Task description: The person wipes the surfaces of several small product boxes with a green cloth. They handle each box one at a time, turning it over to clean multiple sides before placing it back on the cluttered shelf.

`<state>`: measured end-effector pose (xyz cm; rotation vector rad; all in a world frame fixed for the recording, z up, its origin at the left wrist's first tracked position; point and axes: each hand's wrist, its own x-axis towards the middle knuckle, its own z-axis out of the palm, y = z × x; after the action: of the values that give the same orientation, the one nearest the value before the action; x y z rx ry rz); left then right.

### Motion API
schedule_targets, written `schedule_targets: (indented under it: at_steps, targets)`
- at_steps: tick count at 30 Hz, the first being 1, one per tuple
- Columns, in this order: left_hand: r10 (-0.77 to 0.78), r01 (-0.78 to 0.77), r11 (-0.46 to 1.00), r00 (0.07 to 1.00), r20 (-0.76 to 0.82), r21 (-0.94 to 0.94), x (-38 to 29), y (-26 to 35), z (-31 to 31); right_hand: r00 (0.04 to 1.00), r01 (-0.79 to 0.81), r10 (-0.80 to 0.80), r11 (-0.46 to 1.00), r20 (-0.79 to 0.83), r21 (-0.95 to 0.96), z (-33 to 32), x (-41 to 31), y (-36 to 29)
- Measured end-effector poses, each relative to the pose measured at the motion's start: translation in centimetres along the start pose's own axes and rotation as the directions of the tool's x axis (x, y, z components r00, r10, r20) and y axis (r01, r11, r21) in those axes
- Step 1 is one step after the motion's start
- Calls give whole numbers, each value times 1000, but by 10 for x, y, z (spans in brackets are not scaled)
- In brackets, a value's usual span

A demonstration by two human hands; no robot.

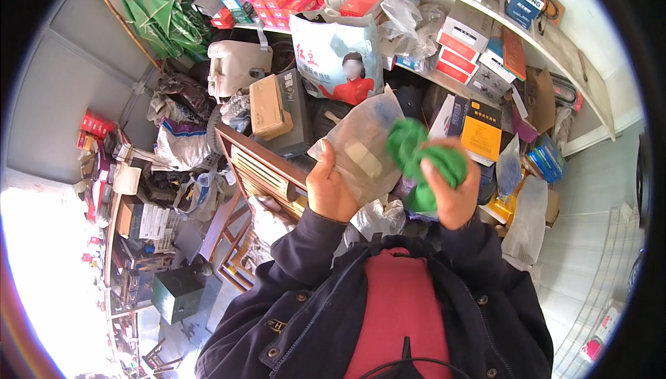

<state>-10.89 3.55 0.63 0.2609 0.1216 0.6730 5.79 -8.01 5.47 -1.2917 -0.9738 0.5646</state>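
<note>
My left hand (331, 184) holds a translucent plastic bag (359, 144) by its near left side, thumb raised along the edge. A pale block-like item shows through the plastic. Bunched in my right hand (453, 186) is a green cloth (426, 158), slightly blurred, at the bag's right side. Whether the cloth touches the bag I cannot tell. Beyond both hands stands a large white and light-blue carrier bag (338, 56) with a printed figure in red.
A wooden slatted chair (265, 163) stands at the left, beside a cardboard box (270, 108). Curved shelves (520, 30) with red and grey boxes run along the far side. At the right are a yellow and black box (481, 131) and a clear plastic bag (525, 223).
</note>
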Motion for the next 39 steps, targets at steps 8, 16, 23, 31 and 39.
schedule_targets:
  at_steps: [8, 16, 23, 31, 39]
  targets:
    - [94, -97, 993, 994, 57, 60, 8, -14, 17, 965, -128, 147, 987, 218, -102, 29, -17, 33]
    - [-39, 40, 998, 999, 26, -38, 0, -14, 15, 992, -117, 103, 959, 66, 258, -7, -7, 3]
    - [0, -16, 971, 998, 69, 237, 8, -60, 22, 996, -85, 85, 993, -6, -81, 22, -2, 22]
    - [-8, -20, 984, 987, 159, 175, 6, -86, 0, 992, -85, 78, 994, -98, -68, -21, -13, 20]
    - [-5, -2, 998, 994, 111, 69, 2, -95, -2, 979, -201, 201, 979, 21, 33, -7, -34, 33]
